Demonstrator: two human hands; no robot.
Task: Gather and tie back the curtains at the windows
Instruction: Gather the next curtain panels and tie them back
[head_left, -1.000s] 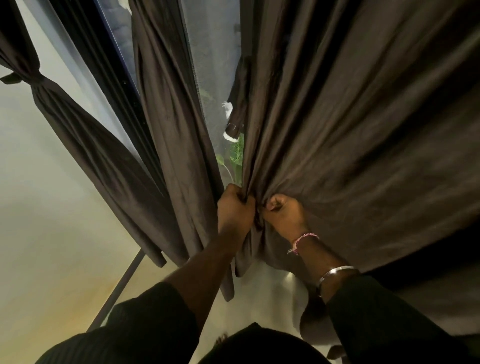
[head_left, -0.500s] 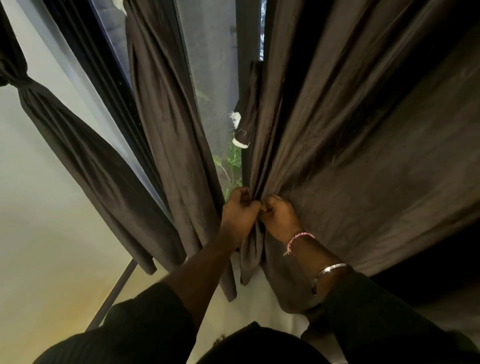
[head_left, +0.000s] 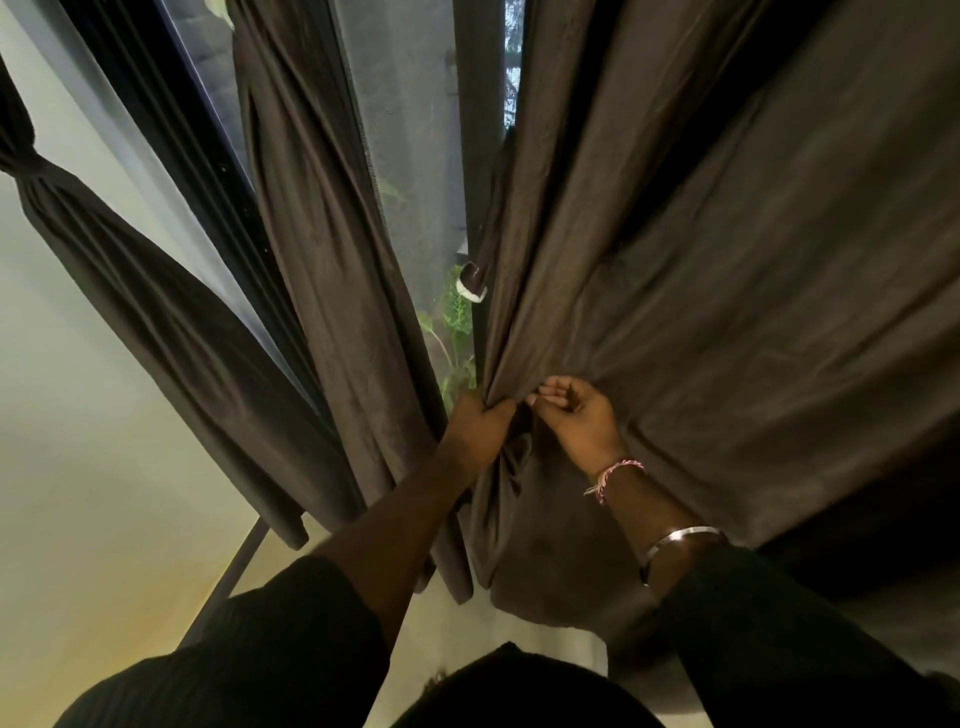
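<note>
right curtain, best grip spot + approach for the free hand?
Judging by the folds: take the right curtain at the next pleat just right of the bunch the left hand already grips at the inner edge. Come in from the room side with the right hand, fingers curling leftward, since the folds fan out from that bunch and the loose cloth lies to its right.

Left hand's fingertips (head_left: 480, 408) buried in curtain (head_left: 701, 270) folds; curtain cut off top and right; tie-back strap (head_left: 474, 283) partly hidden.
</note>
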